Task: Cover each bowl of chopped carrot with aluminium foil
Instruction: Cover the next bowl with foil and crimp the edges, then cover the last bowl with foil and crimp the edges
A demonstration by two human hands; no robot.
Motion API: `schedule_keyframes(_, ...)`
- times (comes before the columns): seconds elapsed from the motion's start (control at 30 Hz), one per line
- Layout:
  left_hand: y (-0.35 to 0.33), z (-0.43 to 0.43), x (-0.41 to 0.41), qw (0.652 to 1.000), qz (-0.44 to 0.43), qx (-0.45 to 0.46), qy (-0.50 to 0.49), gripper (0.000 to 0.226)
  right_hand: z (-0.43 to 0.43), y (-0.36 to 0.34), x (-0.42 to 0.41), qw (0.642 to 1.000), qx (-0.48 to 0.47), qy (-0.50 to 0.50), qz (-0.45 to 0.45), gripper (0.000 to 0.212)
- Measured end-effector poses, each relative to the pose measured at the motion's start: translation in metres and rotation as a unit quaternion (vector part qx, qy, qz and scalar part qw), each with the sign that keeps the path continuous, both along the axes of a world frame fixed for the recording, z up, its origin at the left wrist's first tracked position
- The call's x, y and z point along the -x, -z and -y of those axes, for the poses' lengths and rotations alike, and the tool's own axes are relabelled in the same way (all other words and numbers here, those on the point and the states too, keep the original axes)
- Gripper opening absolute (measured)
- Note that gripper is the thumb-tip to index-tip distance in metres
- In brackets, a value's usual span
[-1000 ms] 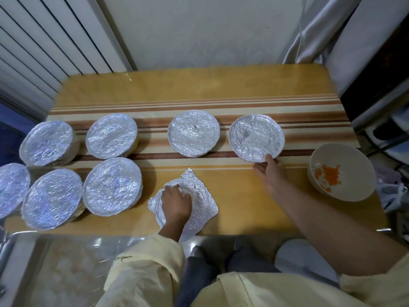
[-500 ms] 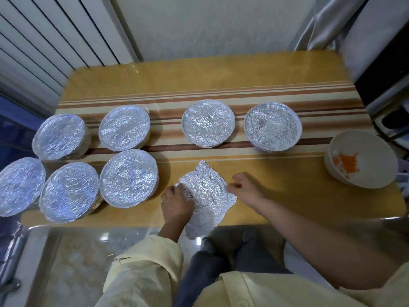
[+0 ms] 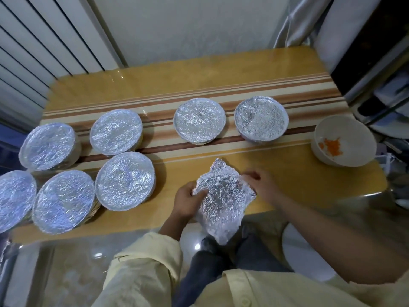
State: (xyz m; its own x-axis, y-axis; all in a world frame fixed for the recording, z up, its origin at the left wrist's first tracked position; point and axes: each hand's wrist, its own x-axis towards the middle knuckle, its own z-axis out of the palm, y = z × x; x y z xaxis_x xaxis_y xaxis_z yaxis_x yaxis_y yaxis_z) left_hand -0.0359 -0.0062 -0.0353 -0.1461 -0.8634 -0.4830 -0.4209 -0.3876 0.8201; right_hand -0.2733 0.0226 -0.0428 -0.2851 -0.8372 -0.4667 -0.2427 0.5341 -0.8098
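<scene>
The striped table [image 3: 199,89] stretches away from the fingers, with bare wood ahead of them up to the far edge and the wall. Seven covered bowls [image 3: 125,180] stand on it. Five cluster to the left of the left fingers, the nearest just beside that hand, and two stand in a row beyond the fingertips. The one open bowl [image 3: 344,140], with chopped carrot [image 3: 330,146] showing inside, sits well off to the right of the right fingers, close to the table's right edge.

The foil sheet [image 3: 223,198] lies between the two hands and appears lifted off the wood, its lower corner hanging past the near edge over the person's knees. A second ago the left hand [image 3: 188,198] pressed the sheet flat while the right hand [image 3: 259,182] was at the rim of the rightmost covered bowl. The right hand has since come back, and both hands now grasp the sheet: the left thumb is clamped over its left margin and the right fingers curl on its right margin.

I judge that the rightmost covered bowl is finished and that this sheet is meant for the last bowl. To the right of the fingers the tabletop is open. Care is needed where the open bowl sits near the edge.
</scene>
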Motion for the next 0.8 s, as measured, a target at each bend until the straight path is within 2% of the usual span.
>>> schedule_keyframes(0.07, -0.009, 0.001, 0.019, 0.994, -0.105, -0.018, -0.038, 0.004, -0.005, -0.012, 0.024, 0.993, 0.039, 0.111, 0.01, 0.024)
schedule_keyframes(0.17, -0.02, 0.005, 0.049, 0.971, -0.216, -0.049, -0.087, 0.018, -0.017, -0.024, 0.066, 0.974, 0.091, 0.196, -0.063, 0.038)
schedule_keyframes(0.27, -0.023, 0.009, 0.073, 0.959, -0.253, -0.054, -0.115, 0.018, -0.024, -0.024, 0.108, 0.964, 0.089, 0.238, -0.081, 0.06)
schedule_keyframes(0.33, -0.027, 0.011, 0.086, 0.954, -0.261, -0.058, -0.133, 0.015, -0.026, -0.023, 0.129, 0.964, 0.053, 0.249, -0.076, 0.064)
schedule_keyframes(0.5, -0.032, 0.013, 0.109, 0.951, -0.248, -0.063, -0.176, 0.012, -0.023, -0.018, 0.158, 0.972, -0.071, 0.208, -0.088, 0.048)
schedule_keyframes(0.63, -0.03, 0.016, 0.113, 0.938, -0.262, -0.079, -0.215, 0.013, -0.03, -0.029, 0.166, 0.962, -0.076, 0.236, -0.116, 0.039)
schedule_keyframes(0.7, -0.031, 0.017, 0.113, 0.922, -0.291, -0.086, -0.24, 0.011, -0.036, -0.03, 0.167, 0.963, -0.071, 0.226, -0.132, 0.037)
schedule_keyframes(0.8, -0.032, 0.017, 0.111, 0.906, -0.316, -0.091, -0.268, 0.013, -0.047, -0.027, 0.164, 0.974, -0.068, 0.176, -0.126, 0.024)
